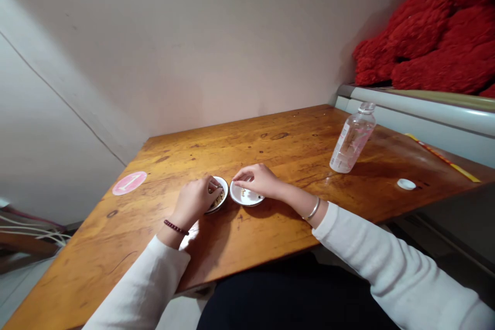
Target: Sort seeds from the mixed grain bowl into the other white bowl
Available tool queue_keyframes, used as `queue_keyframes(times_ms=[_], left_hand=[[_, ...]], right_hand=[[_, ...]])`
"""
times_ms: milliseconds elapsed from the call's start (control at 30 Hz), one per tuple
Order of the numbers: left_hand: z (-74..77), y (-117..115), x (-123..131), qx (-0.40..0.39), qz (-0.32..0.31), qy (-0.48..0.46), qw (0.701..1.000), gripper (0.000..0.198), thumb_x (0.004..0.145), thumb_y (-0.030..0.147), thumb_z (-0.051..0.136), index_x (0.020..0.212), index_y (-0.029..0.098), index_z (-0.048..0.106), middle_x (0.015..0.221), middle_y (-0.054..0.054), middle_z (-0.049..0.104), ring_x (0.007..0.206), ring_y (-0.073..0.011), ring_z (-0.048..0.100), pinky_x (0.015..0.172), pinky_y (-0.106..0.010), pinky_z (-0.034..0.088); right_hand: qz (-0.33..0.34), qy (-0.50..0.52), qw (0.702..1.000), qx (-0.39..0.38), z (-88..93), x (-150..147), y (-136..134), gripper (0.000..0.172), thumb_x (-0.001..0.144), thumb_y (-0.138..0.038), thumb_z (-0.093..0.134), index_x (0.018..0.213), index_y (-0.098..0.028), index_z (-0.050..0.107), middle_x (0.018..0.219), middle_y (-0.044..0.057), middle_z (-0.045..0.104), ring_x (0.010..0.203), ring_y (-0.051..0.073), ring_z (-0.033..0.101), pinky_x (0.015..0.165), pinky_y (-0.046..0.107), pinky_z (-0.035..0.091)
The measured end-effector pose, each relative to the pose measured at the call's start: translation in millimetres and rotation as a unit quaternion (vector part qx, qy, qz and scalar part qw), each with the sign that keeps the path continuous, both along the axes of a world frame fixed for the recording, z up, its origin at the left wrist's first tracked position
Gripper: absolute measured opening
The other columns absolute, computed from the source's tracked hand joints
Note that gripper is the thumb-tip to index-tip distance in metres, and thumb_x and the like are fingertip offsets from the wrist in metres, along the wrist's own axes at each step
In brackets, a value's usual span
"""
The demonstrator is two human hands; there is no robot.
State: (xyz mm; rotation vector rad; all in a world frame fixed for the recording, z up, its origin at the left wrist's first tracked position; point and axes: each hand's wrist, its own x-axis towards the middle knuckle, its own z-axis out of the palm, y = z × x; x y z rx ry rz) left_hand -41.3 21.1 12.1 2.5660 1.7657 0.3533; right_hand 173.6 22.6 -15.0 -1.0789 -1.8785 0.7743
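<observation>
Two small white bowls with dark rims stand side by side on a brown wooden table. Small tan-brown grains or beans fill part of the left bowl [226, 192]. Over it is my left hand [195, 195], its curled fingers and thumb reaching down into the grains. What lies between those fingertips is too small to make out. A few pale grains lie in the right bowl [247, 199]. My right hand [258, 179] is above this bowl, thumb and fingers brought together near its left rim. Anything pinched there is hidden.
A clear plastic bottle [353, 139] stands uncapped on the right of the table [294, 149]. Near it lie a white cap [406, 184] and a yellow-red strip [443, 157]. A pink round sticker [130, 183] marks the left side. Red fluffy fabric [436, 36] rests at the back right.
</observation>
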Motion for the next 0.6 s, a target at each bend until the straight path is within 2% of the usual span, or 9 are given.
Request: queue_keyframes(times_ms=[600], left_hand=[[-0.3,1.9,0.8,0.040,-0.002,0.004,0.999,0.018,0.081,0.039,0.053,0.083,0.024,0.063,0.080,-0.002,0.071,0.071,-0.0201,0.064,0.060,-0.027,0.037]], right_hand=[[-0.038,-0.026,0.999,0.008,-2.3,0.6,1.7,0.017,0.077,-0.032,0.066,0.083,-0.020,0.075,0.078,0.002,0.074,0.070,0.013,0.067,0.063,0.021,0.047]])
